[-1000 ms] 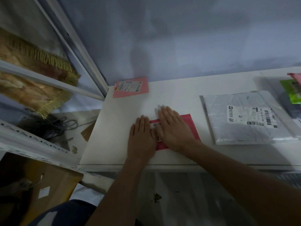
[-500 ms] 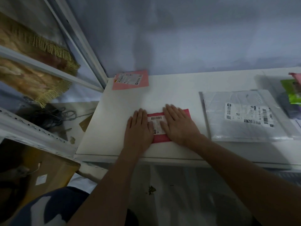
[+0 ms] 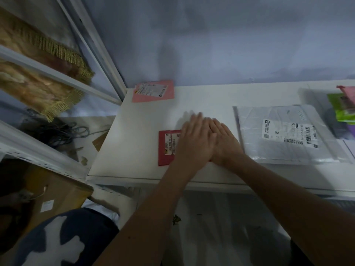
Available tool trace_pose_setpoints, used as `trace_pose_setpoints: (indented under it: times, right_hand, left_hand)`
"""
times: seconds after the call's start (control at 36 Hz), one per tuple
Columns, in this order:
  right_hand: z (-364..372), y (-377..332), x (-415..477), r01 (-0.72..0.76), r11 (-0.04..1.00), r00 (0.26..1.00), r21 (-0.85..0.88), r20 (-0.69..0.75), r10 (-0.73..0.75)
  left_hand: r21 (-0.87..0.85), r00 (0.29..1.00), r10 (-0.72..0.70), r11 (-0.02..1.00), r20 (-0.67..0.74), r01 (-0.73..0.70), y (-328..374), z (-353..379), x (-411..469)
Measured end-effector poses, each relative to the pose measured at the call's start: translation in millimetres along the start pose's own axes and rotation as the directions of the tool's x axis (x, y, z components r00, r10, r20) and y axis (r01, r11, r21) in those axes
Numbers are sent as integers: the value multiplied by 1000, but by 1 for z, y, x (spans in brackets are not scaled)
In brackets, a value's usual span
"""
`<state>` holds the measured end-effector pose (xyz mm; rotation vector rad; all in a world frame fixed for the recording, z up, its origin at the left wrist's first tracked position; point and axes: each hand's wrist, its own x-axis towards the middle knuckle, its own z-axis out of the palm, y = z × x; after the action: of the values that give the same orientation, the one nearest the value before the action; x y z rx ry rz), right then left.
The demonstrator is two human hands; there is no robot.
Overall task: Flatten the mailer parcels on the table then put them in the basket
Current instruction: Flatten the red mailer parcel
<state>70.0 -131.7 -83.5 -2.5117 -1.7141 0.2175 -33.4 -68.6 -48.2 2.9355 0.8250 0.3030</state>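
Note:
A small red mailer (image 3: 166,147) with a white label lies flat near the front edge of the white table (image 3: 138,127). My left hand (image 3: 194,141) presses on its right part with straight fingers. My right hand (image 3: 225,144) lies flat beside it, its fingers partly under the left hand, covering the mailer's right end. A pale pink mailer (image 3: 153,91) rests at the table's back left corner. A large grey plastic mailer (image 3: 284,135) with a barcode label lies flat to the right. No basket is in view.
A green packet (image 3: 342,110) and more pink packaging sit at the far right edge. White shelving with a fringed fabric (image 3: 44,73) stands to the left. A cardboard box (image 3: 57,200) and cables lie on the floor at the left.
Both hands have slid to the right across the red mailer, uncovering its left part and label. The left hand now overlaps the right hand's fingers.

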Motion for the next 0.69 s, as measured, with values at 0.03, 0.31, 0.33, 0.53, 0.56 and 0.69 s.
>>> trace_pose_setpoints:
  times: [0.03, 0.31, 0.33, 0.53, 0.56, 0.69]
  right_hand:
    - [2, 1, 0, 15, 999, 1000, -32, -1, -15]
    - [-2, 2, -4, 15, 1000, 1000, -24, -3, -15]
    - [-2, 2, -5, 13, 1000, 1000, -18, -2, -13]
    - [3, -2, 2, -33, 999, 999, 10, -32, 33]
    - [3, -2, 2, -37, 999, 999, 23, -36, 38]
    - [2, -2, 2, -52, 998, 998, 33, -30, 53]
  left_hand:
    - [-5, 999, 39, 999, 16, -39, 10, 1, 3]
    - [-201, 990, 31, 980, 139, -3, -1, 26, 3]
    - [-216, 988, 31, 976, 154, 3, -1, 26, 2]
    - [-39, 989, 10, 999, 147, -4, -42, 25, -11]
    - [-11, 988, -12, 1000, 156, 14, -48, 24, -14]
    - [49, 982, -119, 992, 145, 113, -72, 20, -23]
